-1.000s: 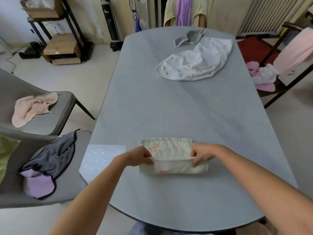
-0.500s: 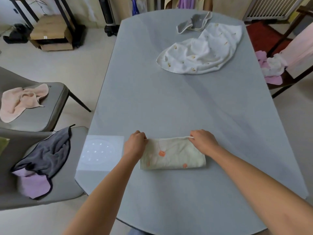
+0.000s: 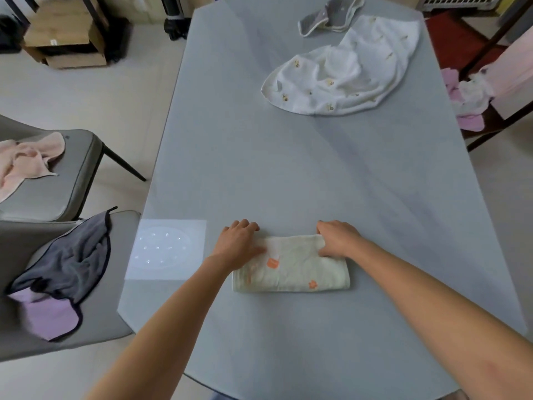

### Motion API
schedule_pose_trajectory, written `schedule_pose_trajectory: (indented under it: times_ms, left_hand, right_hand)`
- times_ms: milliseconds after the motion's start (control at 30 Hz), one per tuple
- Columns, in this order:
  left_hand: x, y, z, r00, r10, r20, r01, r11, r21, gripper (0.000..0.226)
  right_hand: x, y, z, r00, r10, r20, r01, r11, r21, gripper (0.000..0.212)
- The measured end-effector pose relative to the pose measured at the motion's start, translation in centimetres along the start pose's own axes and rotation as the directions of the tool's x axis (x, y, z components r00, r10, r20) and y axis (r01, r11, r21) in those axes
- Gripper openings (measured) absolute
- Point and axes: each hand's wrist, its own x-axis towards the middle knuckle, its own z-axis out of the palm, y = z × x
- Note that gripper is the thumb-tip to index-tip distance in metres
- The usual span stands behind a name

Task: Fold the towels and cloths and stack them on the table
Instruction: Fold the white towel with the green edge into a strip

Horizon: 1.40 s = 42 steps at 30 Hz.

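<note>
A pale green towel (image 3: pixel 291 272) with orange prints lies folded into a narrow band on the grey table (image 3: pixel 288 168), near its front edge. My left hand (image 3: pixel 238 245) rests on the towel's far left corner, thumb flat on the cloth and fingertips reaching past the edge. My right hand (image 3: pixel 337 239) covers the far right corner, with bent fingers and thumb pinching the cloth there. At the far end of the table a white printed cloth (image 3: pixel 343 73) lies crumpled, with a small grey cloth (image 3: pixel 323 17) behind it.
A white perforated mat (image 3: pixel 167 249) lies left of the towel. Two grey chairs on the left hold a pink cloth (image 3: pixel 26 160) and a dark grey-and-lilac cloth (image 3: pixel 60 272). A chair on the right holds pink and white cloths (image 3: pixel 467 96).
The towel's near half was folded away from me over the far half, making a narrower band. Both hands went with it to the far corners, and the view tilted further down.
</note>
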Motion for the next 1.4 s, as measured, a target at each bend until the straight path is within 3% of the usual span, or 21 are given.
schedule_pose_trajectory:
  times_ms: [67,233,333,400,467,533,633,800,900,967,1067,1167,1300,1400]
  left_hand:
    - [0.5,0.3,0.0,0.998,0.054,0.038,-0.057,0.995,0.080,0.054]
    - [1.4,1.0,-1.0,0.986,0.063,0.153,-0.065,0.998,0.007,0.028]
    - [1.0,1.5,-2.6,0.994,0.112,0.021,-0.111,0.993,-0.049,0.022]
    - [0.3,1.8,-4.2,0.970,0.166,-0.180,-0.174,0.984,-0.032,0.017]
    - [-0.2,2.0,-5.6,0.885,0.285,-0.368,-0.288,0.956,0.050,0.012]
    - [-0.7,2.4,-6.0,0.815,0.394,-0.426,-0.362,0.919,0.157,0.019]
    - [-1.7,2.9,-4.7,0.809,0.439,-0.391,-0.367,0.897,0.246,0.029]
    - [-4.5,2.3,1.3,0.865,0.458,-0.207,-0.362,0.853,0.376,0.045]
    - [-5.9,2.4,4.7,0.889,0.426,-0.167,-0.351,0.869,0.348,0.046]
    - [-6.5,2.2,5.7,0.896,0.400,-0.193,-0.337,0.895,0.294,0.038]
    - [-6.7,1.7,5.6,0.879,0.418,-0.229,-0.369,0.901,0.228,0.015]
    - [-6.6,2.0,5.5,0.855,0.451,-0.256,-0.403,0.889,0.219,0.022]
    - [-6.0,2.3,6.6,0.905,0.417,-0.086,-0.402,0.903,0.149,0.044]
    - [-5.3,2.6,6.6,0.943,0.333,-0.003,-0.333,0.943,-0.023,0.035]
  right_hand:
    - [0.1,-0.1,0.4,1.000,-0.005,0.007,0.005,1.000,0.018,0.026]
    - [-0.8,0.4,0.0,0.995,-0.087,-0.053,0.090,0.994,0.057,0.018]
    - [-1.9,1.4,-1.3,0.973,-0.091,-0.214,0.104,0.993,0.052,0.014]
    - [-2.8,2.0,-2.4,0.898,-0.139,-0.417,0.165,0.986,0.026,0.012]
    - [-3.5,2.6,-3.0,0.776,-0.234,-0.586,0.235,0.969,-0.076,0.022]
    - [-4.1,2.9,-2.8,0.656,-0.302,-0.692,0.226,0.953,-0.202,0.029]
    - [-5.1,2.6,-1.1,0.568,-0.400,-0.720,0.224,0.916,-0.333,0.025]
    - [-6.6,1.6,5.1,0.686,-0.523,-0.506,0.291,0.834,-0.468,0.025]
    - [-7.7,1.8,7.9,0.773,-0.455,-0.443,0.298,0.876,-0.380,0.036]
    - [-8.3,1.7,8.8,0.790,-0.389,-0.473,0.279,0.916,-0.288,0.024]
    - [-8.4,1.3,9.1,0.790,-0.308,-0.531,0.251,0.951,-0.179,0.031]
    - [-8.4,0.9,9.5,0.777,-0.313,-0.546,0.242,0.949,-0.200,0.029]
    - [-7.8,0.1,10.2,0.765,-0.303,-0.569,0.191,0.949,-0.249,0.025]
    - [-7.6,0.1,9.9,0.691,-0.362,-0.626,0.199,0.928,-0.316,0.018]
